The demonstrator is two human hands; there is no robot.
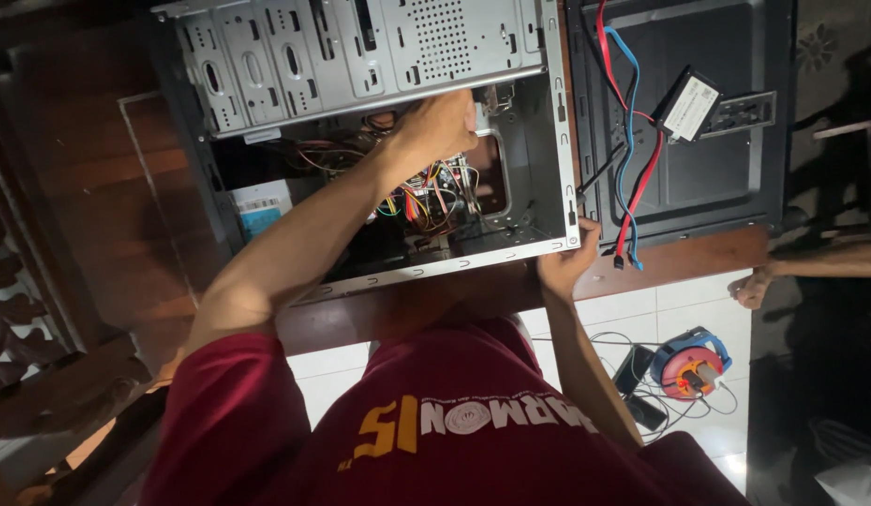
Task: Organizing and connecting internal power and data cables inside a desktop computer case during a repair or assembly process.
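A dark wooden tabletop [98, 197] is seen from above, carrying an open grey computer case [379, 56] laid on its side. A black side panel [707, 178] lies just right of the case, with red and blue cables [630, 150] and a small black drive [690, 106] resting on it. The left hand [435, 122] is reached into the case, above a bundle of coloured wires [426, 201]; its fingers are curled at the drive cage edge, though whether anything is gripped cannot be told. The right hand [568, 258] is closed over the case's lower right corner, at the tabletop edge. On the white tiled floor [679, 305], an orange and blue cable reel [693, 365] is seen.
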